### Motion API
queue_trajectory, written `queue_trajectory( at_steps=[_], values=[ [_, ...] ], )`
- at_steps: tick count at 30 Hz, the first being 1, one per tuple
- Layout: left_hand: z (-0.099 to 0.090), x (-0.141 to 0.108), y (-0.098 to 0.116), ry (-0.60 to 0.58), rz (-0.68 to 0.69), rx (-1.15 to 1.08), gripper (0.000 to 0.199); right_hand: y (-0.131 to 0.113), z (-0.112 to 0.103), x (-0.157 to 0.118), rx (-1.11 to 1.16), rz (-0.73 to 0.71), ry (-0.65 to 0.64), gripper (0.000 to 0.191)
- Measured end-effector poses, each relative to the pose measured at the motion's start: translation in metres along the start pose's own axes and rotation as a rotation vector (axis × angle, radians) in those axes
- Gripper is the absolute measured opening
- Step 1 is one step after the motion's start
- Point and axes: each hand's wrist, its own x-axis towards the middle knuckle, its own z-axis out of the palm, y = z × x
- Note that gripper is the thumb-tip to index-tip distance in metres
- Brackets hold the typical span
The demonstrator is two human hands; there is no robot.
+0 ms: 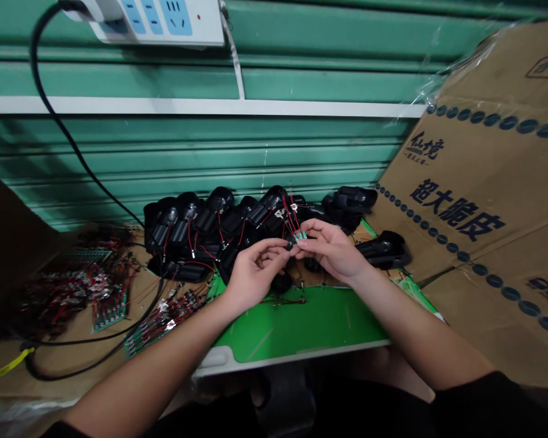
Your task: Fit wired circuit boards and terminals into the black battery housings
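Note:
My left hand (256, 274) and my right hand (331, 249) meet in the middle of the view, fingertips close together. Between them they pinch a small wired component (296, 234) with several thin red wires and green tips. The exact grip on it is partly hidden by my fingers. Just behind my hands lies a heap of black plastic housings (210, 228) with red wires coming out of them. Below my wrists spreads a green work mat (301, 322).
Strips of small green circuit boards with red wires (164, 316) lie on a brown surface to the left. Flattened printed cardboard (475, 207) stands at the right. A black cable (64, 115) runs from a wall-mounted power strip (150, 18) on a green roller shutter (187, 152).

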Motion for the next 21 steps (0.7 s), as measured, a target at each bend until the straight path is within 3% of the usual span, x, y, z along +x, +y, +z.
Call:
queue_trajectory(
  at_steps=[12,21],
  values=[
    [0.000,0.001,0.005,0.164,0.104,0.111,0.033,0.014,0.008,0.002,-0.073,0.002,0.095,0.072],
    [-0.001,0.003,0.005,0.176,0.042,0.113,0.039,0.011,0.017,-0.002,-0.182,0.069,0.153,0.067]
  ],
)
